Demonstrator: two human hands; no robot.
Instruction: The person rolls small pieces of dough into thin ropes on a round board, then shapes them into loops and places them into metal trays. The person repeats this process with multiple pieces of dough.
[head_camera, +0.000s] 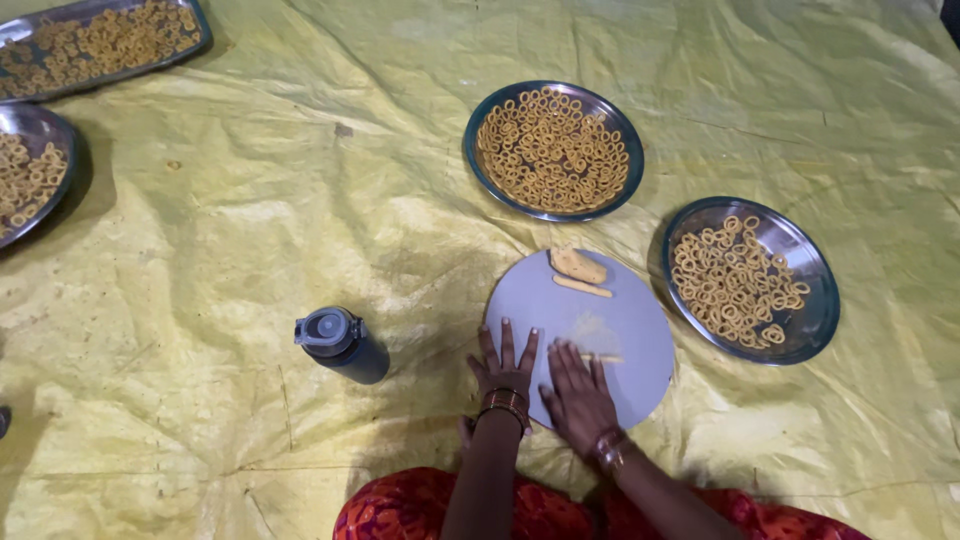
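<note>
My left hand and right hand lay flat and open on the board, gripping nothing, the right rolling a thin dough strip. Pressed unevenly, I judged, the strip could snap or smear; the dough lump sat at the far edge.

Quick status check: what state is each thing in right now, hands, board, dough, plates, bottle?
Left hand: flat, palm down, fingers spread on the board.
Right hand: flat, pressing a thin dough strip.
Round board: lying flat on the yellow sheet.
Dough lump: unrolled, at the board's far edge.
Upper plate: full of rings.
Right plate: partly filled.
Bottle: upright, capped.
</note>
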